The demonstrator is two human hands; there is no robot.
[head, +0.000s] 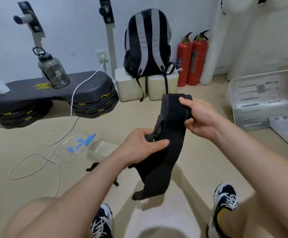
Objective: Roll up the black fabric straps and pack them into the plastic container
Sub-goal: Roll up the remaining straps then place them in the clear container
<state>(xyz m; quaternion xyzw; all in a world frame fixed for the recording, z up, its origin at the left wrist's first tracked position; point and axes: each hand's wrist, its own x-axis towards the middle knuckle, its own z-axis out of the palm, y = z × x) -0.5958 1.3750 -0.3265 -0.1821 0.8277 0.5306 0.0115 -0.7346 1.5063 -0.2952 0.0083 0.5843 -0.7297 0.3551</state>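
Head view: left hand (144,146) low, right hand (199,117) high, both grips around black strap (171,129).

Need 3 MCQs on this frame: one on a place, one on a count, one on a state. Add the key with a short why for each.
1. The backpack stands on: A a chair; B the white blocks; C a shelf.
2. How many red extinguishers: A one; B two; C three.
3. The strap is: A rolled tight and let go; B hung on the backpack; C hanging loose, gripped by the left hand and right hand.

Key:
1 B, its base sits on the two blocks.
2 B, two red cylinders stand side by side.
3 C, both hands hold it and its lower end dangles.
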